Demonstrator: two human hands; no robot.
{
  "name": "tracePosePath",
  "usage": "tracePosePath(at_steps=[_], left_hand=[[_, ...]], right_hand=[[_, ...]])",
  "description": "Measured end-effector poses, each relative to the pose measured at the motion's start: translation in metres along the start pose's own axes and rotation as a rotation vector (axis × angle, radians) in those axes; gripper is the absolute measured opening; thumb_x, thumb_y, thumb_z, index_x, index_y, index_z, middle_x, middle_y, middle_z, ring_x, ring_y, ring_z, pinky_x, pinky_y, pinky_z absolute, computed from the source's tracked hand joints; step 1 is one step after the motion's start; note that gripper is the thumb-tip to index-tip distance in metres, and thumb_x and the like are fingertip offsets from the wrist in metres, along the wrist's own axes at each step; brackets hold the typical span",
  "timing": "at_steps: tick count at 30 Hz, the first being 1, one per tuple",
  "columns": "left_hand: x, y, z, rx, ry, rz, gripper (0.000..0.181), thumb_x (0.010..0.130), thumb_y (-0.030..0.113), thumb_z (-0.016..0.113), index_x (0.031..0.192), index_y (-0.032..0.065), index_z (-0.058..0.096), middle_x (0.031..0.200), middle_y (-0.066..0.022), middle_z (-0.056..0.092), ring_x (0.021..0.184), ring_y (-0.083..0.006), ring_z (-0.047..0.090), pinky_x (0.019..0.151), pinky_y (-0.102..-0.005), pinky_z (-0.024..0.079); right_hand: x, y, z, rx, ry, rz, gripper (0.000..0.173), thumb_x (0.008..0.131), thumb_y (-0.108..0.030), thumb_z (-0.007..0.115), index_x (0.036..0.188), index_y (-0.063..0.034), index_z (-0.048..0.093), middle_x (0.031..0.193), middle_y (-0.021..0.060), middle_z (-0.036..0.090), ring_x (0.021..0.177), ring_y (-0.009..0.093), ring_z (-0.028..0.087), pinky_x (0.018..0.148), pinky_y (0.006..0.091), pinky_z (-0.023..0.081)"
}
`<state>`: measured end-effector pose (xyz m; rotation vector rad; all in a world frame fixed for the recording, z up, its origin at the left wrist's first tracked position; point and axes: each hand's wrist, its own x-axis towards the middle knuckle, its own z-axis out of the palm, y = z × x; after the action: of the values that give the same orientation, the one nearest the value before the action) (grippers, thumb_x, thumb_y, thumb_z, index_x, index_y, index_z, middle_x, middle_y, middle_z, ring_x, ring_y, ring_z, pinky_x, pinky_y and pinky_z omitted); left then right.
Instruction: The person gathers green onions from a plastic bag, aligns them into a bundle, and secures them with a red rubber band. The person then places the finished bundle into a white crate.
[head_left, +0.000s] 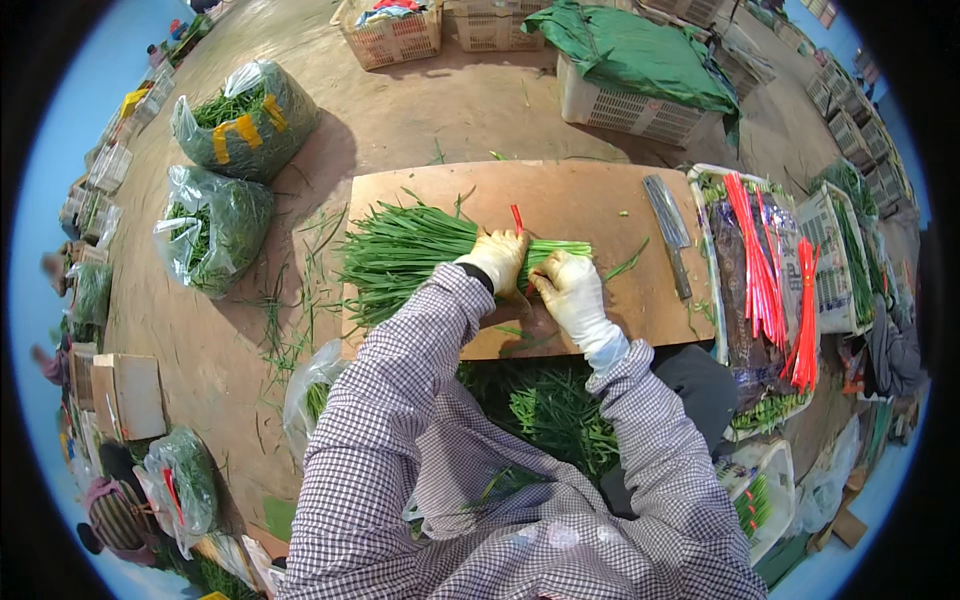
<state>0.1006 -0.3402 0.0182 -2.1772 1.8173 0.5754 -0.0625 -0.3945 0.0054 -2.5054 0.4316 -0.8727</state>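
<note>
A thick bunch of long green leaves, probably garlic chives (409, 244), lies on a wooden board (570, 187), leafy ends to the left and paler stems to the right. Over the bunch, my gloved left hand (501, 259) presses on its stem part, and a red tie strip (517, 217) sticks up past the fingers. My gloved right hand (566, 289) pinches a red end of a strip at the near side of the stems. Part of the strip is hidden by the hands. A cleaver-like knife (666, 225) rests at the board's right side.
Red strips (754, 262) lie on a covered crate (720, 300) right of the board. Bags of greens (214, 225) stand on the floor at left. Beyond the board is a crate (637, 112) under green cloth (637, 52). Loose greens (562, 420) lie below the near edge.
</note>
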Motion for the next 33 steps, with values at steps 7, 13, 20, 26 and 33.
tracePosePath(at_steps=[7,13,20,26,33], left_hand=[[-0.02,0.01,0.033,0.102,0.302,-0.114,0.09,0.066,0.057,0.076,0.128,-0.0018,0.047,0.114,-0.0147,0.061,0.109,-0.0281,0.059,0.098,-0.0467,0.043],[-0.018,0.029,0.056,0.098,0.539,-0.077,0.062,0.069,0.037,0.075,0.114,0.0007,0.052,0.101,-0.0121,0.061,0.1,-0.0277,0.06,0.096,-0.0456,0.043],[-0.023,0.006,0.086,0.081,0.709,-0.23,0.079,0.067,0.044,0.079,0.126,0.0,0.05,0.116,-0.0151,0.061,0.115,-0.0306,0.056,0.103,-0.0432,0.04],[-0.031,0.016,0.052,-0.274,0.544,-0.104,0.077,0.064,0.045,0.081,0.127,0.0095,0.055,0.113,-0.0113,0.063,0.111,-0.0287,0.058,0.098,-0.0436,0.042],[-0.037,0.019,0.06,-0.159,0.506,-0.108,0.061,0.064,0.044,0.082,0.111,0.0118,0.062,0.102,-0.0106,0.065,0.102,-0.0281,0.062,0.09,-0.0442,0.046]], right_hand=[[0.087,0.036,0.027,0.244,-0.475,0.391,0.029,0.078,-0.03,0.076,0.097,-0.0081,0.072,0.096,0.0161,0.071,0.091,0.036,0.068,0.083,0.043,0.053],[0.078,0.092,0.082,0.019,-0.284,0.33,0.029,0.081,-0.026,0.074,0.101,-0.0055,0.07,0.098,0.0179,0.071,0.095,0.034,0.068,0.085,0.0412,0.053],[0.053,0.006,0.026,-0.119,-0.178,-0.346,0.011,0.075,-0.01,0.073,0.076,-0.0056,0.063,0.078,0.0131,0.06,0.075,0.035,0.059,0.067,0.044,0.046],[0.015,-0.009,0.002,-0.09,-0.15,-0.206,0.012,0.076,-0.006,0.069,0.087,-0.005,0.065,0.086,0.0141,0.064,0.079,0.035,0.062,0.069,0.0453,0.049],[-0.024,-0.046,-0.011,-0.146,-0.053,-0.133,0.02,0.071,-0.012,0.076,0.087,-0.0076,0.066,0.083,0.0116,0.063,0.084,0.033,0.061,0.075,0.0443,0.047]])
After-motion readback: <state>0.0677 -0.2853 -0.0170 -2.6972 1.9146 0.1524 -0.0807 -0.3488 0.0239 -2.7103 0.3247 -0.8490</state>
